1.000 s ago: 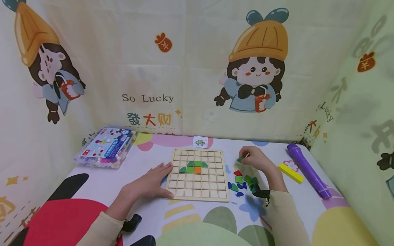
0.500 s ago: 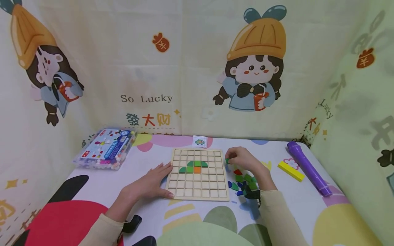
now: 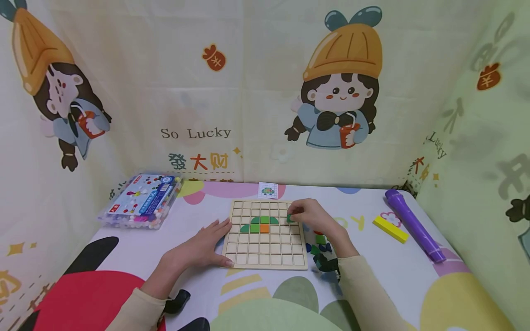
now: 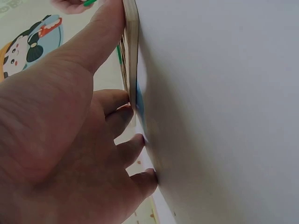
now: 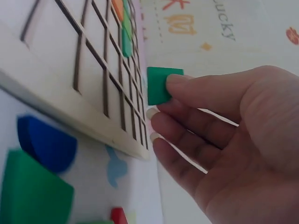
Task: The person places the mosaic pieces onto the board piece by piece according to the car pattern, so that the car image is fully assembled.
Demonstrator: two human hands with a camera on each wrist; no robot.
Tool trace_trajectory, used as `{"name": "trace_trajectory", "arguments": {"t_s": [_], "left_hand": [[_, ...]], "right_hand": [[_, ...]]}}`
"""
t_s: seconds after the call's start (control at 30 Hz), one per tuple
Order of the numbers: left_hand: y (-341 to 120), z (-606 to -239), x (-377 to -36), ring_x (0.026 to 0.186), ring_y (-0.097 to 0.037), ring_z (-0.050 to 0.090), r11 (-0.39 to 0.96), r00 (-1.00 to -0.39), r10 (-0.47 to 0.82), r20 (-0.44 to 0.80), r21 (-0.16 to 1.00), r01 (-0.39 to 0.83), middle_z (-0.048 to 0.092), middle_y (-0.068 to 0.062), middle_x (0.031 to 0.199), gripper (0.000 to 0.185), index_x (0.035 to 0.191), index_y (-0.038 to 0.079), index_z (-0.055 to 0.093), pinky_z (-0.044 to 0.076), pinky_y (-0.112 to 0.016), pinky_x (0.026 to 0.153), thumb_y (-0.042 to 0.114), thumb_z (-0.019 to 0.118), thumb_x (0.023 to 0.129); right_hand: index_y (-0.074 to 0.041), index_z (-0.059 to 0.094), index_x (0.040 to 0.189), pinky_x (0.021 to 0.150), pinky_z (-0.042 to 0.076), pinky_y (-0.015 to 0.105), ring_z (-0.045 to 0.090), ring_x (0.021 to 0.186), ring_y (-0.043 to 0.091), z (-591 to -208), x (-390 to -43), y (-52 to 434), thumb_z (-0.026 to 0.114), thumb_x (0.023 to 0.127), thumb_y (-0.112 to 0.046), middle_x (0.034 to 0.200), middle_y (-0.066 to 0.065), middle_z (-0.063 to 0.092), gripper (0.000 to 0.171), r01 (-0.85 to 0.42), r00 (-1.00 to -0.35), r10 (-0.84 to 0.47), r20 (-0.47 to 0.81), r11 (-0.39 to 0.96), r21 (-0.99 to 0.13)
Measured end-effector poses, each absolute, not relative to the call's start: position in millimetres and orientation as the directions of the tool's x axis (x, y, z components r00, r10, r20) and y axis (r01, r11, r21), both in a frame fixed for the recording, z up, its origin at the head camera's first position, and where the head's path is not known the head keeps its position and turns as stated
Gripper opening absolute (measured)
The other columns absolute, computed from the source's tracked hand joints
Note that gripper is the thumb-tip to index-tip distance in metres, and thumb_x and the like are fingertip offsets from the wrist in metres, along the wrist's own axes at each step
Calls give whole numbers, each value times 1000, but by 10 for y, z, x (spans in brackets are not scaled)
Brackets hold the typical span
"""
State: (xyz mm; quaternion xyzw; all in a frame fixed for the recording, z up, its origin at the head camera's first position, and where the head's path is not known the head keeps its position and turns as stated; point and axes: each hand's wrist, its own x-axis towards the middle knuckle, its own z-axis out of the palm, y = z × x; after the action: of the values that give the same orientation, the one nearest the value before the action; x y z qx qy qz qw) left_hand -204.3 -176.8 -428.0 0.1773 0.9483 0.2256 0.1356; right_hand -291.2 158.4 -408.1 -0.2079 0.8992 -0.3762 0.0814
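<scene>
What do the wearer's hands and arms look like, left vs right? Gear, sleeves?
Both are bare, with no gloves or rings showing: left hand, right hand. Both forearms are in plain cream sleeves, left sleeve and right sleeve. A black fitting juts out near each cuff: left fitting, right fitting; details too small to tell.

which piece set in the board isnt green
The orange square, at the right end of the lower laid row; the other pieces set in the board are green.
</scene>
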Motion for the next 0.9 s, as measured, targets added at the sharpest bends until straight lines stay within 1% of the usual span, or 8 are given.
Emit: {"name": "trace_trajectory", "arguments": {"t_s": [0.1, 0.4, 0.5, 0.67, 0.9], "left_hand": [[-1773, -4283, -2045, 155, -40, 12, 833, -899, 400, -176, 479, 276, 21, -8, 167, 111, 157, 9, 28, 14, -66, 121, 57, 82, 72], [-1772, -4269, -2042, 155, -40, 12, 830, -900, 398, -176, 486, 272, 21, -8, 167, 111, 157, 9, 28, 13, -65, 122, 57, 81, 73], [-1768, -4255, -2026, 154, -41, 12, 825, -899, 401, -174, 494, 273, 22, -10, 166, 110, 157, 8, 28, 13, -66, 121, 56, 81, 73], [-1767, -4265, -2018, 155, -40, 12, 831, -903, 393, -174, 487, 268, 22, -9, 167, 110, 157, 9, 29, 14, -65, 122, 57, 81, 73], [-1770, -4280, -2035, 155, -39, 12, 833, -906, 388, -169, 484, 267, 22, -8, 167, 110, 157, 10, 29, 14, -65, 122, 57, 82, 73]], "right_hand": [[-8, 73, 95, 77, 52, 29, 60, 83, 15, -4092, -2893, 1517, 67, 90, -4, 93, 4, 71, 9, -307, -903, -430, 18, 614, -727], [-8, 73, 97, 78, 51, 28, 58, 83, 14, -4137, -2846, 1322, 66, 89, -2, 92, 2, 70, 13, -313, -894, -448, -4, 629, -712], [-7, 72, 95, 77, 51, 28, 58, 81, 14, -4149, -2827, 1269, 67, 88, -1, 90, 3, 69, 11, -324, -889, -457, 4, 624, -712], [-9, 71, 90, 71, 50, 26, 57, 77, 13, -4179, -2805, 1198, 70, 88, -2, 85, 1, 68, 8, -344, -886, -463, 15, 637, -690], [-11, 71, 85, 68, 50, 26, 56, 72, 11, -4209, -2782, 1129, 71, 87, -3, 80, -2, 68, 8, -395, -883, -467, 52, 679, -619]]}}
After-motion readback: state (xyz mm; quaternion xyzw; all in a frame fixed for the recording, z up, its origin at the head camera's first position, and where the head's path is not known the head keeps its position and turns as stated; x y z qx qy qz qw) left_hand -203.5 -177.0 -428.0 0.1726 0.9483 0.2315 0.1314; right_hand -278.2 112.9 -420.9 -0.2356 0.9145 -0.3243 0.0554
